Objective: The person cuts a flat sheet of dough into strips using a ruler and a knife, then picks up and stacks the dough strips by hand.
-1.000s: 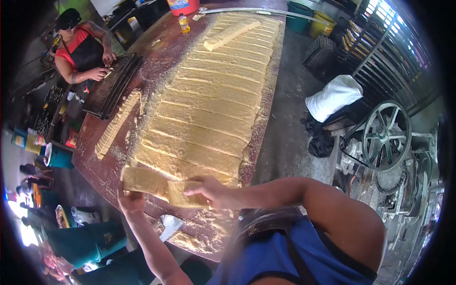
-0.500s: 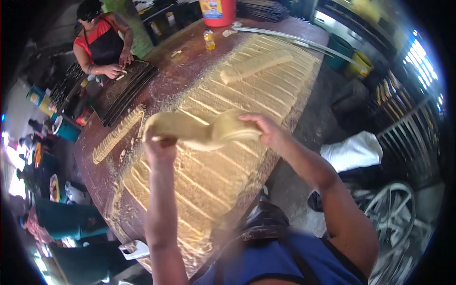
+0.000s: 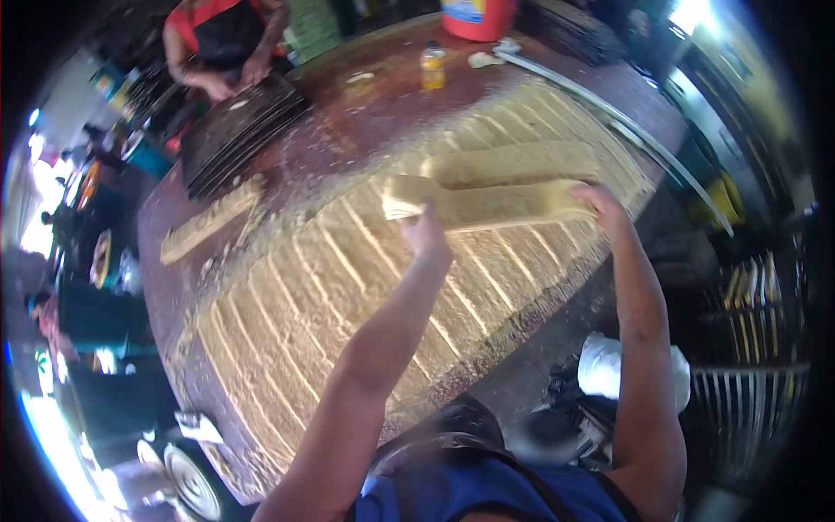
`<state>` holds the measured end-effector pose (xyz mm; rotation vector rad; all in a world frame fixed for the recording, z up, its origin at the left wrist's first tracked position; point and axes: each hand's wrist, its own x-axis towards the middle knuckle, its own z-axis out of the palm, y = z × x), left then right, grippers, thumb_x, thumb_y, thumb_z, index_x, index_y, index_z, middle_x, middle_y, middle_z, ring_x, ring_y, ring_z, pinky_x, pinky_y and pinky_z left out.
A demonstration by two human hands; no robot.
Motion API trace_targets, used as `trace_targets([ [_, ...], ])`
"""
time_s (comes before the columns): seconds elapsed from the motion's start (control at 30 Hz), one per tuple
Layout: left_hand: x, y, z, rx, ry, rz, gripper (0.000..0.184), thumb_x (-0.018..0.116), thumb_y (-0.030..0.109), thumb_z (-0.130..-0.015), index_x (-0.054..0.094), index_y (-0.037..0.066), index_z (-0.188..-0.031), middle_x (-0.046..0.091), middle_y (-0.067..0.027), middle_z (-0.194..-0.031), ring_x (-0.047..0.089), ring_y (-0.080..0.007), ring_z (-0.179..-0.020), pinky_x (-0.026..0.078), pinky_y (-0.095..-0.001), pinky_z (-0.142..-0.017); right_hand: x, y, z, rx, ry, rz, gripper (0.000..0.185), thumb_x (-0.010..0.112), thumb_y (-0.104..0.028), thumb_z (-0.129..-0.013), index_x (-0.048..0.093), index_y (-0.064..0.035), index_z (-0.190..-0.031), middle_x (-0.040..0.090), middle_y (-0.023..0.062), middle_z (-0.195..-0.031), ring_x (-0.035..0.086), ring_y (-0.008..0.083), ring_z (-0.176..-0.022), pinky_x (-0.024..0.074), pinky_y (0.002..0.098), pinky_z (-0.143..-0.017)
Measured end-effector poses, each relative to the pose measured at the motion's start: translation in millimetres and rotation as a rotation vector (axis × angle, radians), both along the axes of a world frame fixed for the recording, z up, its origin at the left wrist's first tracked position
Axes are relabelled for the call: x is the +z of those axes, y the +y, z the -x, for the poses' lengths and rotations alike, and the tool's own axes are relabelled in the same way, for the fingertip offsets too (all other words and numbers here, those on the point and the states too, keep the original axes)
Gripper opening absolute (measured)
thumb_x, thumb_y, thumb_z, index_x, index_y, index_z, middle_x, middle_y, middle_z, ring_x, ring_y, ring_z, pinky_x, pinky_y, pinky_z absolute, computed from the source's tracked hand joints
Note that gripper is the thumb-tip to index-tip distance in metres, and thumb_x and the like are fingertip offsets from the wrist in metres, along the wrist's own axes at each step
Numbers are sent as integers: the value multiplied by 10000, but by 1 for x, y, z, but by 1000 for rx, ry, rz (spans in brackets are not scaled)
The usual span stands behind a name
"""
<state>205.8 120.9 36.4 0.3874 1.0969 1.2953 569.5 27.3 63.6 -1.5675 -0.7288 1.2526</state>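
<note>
A long, thick strip of pale dough (image 3: pixel 513 205) stretches between my two hands above the table. Its left end is folded into layers, and my left hand (image 3: pixel 424 233) is closed around that end. At the other end, my right hand (image 3: pixel 600 202) grips the strip with its thumb and fingers. Just behind lies another dough strip (image 3: pixel 522 163), close alongside the held one. Beneath both spreads a wide sheet of dough (image 3: pixel 348 287), cut into many parallel strips with crumbly edges.
At the left lies a separate dough piece (image 3: pixel 209 224) near a stack of dark trays (image 3: pixel 239 130). Across the reddish table (image 3: pixel 348 113), a co-worker's hands (image 3: pixel 235 83) are over the trays. A yellow bottle (image 3: pixel 432 66), red bucket (image 3: pixel 480 19) and long metal strip (image 3: pixel 600 113) stand or lie farther back.
Both hands have moved right and away from me with the dough strip. It was bent and raised in the middle of the table; now it is straighter, beside the other strip.
</note>
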Motion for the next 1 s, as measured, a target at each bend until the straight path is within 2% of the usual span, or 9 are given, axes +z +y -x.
trace_targets([
  [0.07, -20, 12, 11, -24, 1, 125, 567, 738, 158, -848, 455, 43, -1325, 613, -137, -1165, 617, -259, -1060, 518, -409, -837, -27, 10, -15, 12, -801, 49, 474, 786, -143, -752, 663, 28, -1177, 714, 110, -1099, 679, 185, -879, 536, 332, -762],
  [0.17, -38, 23, 25, -58, 99, 125, 603, 748, 155, -834, 425, 42, -1331, 598, -153, -1219, 609, -261, -1072, 509, -413, -848, -52, 25, -45, 166, -934, 119, 506, 769, -133, -739, 631, 30, -1198, 687, 151, -1077, 679, 225, -896, 541, 346, -754],
  [0.3, -2, 23, 94, 99, 110, 140, 773, 736, 138, -836, 303, 24, -1465, 523, -181, -1371, 500, -280, -1259, 399, -412, -1053, -70, 34, -52, 54, -1234, -325, 558, 733, -68, -774, 559, 14, -1298, 673, 149, -1124, 658, 234, -1023, 517, 322, -884],
  [0.33, 10, 20, 128, 76, 150, 55, 839, 715, 120, -845, 232, 34, -1525, 458, -183, -1460, 419, -276, -1343, 294, -409, -1139, -60, 34, -34, -16, -1115, -338, 499, 719, -64, -810, 572, 13, -1280, 674, 142, -1116, 658, 224, -1013, 515, 318, -885],
  [0.53, 43, -16, 341, 300, 276, -179, 477, 625, 108, -916, 519, 49, -1377, 559, -133, -1382, 515, -248, -1271, 424, -368, -1050, -27, 43, 122, -12, -882, -376, 298, 680, -85, -922, 613, 11, -1196, 669, 85, -1069, 639, 158, -969, 506, 282, -862],
  [0.67, 36, -47, 467, 410, 356, -227, 551, 638, 190, -896, 499, 55, -1412, 554, -112, -1387, 535, -230, -1235, 426, -421, -1037, -29, 19, 269, 96, -636, -510, 255, 674, -94, -934, 622, -2, -1166, 653, 29, -961, 619, 103, -872, 508, 255, -807],
  [0.7, 29, -50, 495, 465, 307, -204, 390, 598, 105, -950, 551, 63, -1334, 581, -103, -1343, 549, -224, -1207, 460, -383, -998, -28, 2, 311, 140, -542, -532, 244, 670, -92, -934, 624, -7, -1157, 646, 22, -933, 616, 97, -837, 514, 256, -782],
  [0.8, -18, -51, 579, 440, 396, -88, 387, 680, 172, -897, 620, 79, -1268, 673, -23, -1085, 601, -124, -812, 485, -356, -755, -1, -81, 460, 234, -143, -268, 226, 662, -95, -928, 624, -18, -1137, 649, 23, -879, 636, 119, -758, 540, 285, -709],
  [1.0, -56, -43, 657, -107, 312, 160, 177, 703, 239, -880, 697, 118, -1008, 611, 39, -798, 525, -85, -679, 410, -286, -626, 0, -226, 644, 844, 489, 529, 417, 665, -186, -952, 554, 65, -1266, 671, 180, -1117, 684, 232, -962, 581, 366, -848],
])
